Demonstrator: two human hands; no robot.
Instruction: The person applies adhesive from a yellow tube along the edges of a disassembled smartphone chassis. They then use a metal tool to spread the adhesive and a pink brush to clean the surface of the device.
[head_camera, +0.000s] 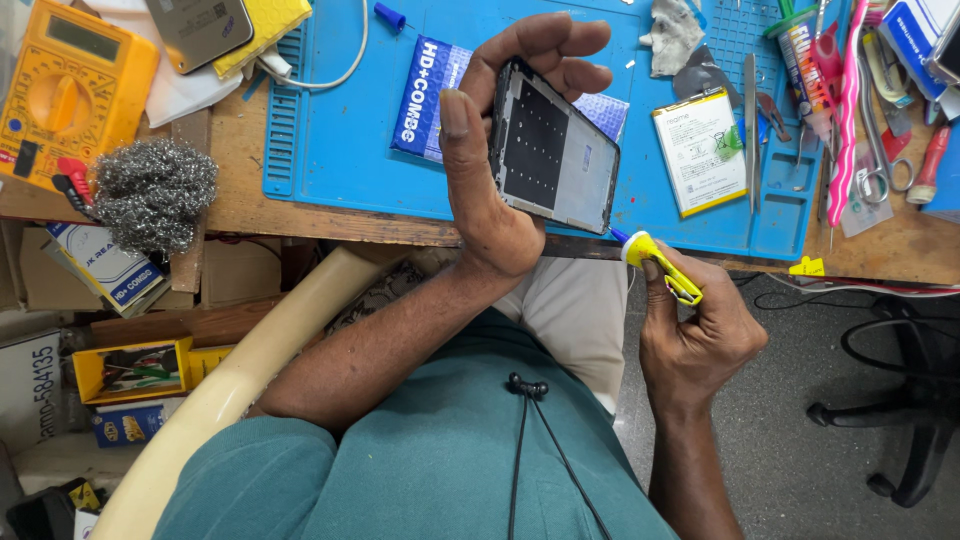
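While one phone frame (553, 152) is held, one yellow tube (662, 266).

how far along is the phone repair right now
Done, by the look of it: the phone frame is stripped bare, and the battery lies out on the blue mat. In hand: the left hand holds the frame up, and the right hand grips a small yellow tube, its blue tip near the frame's lower corner. Left: the battery is not yet back in.
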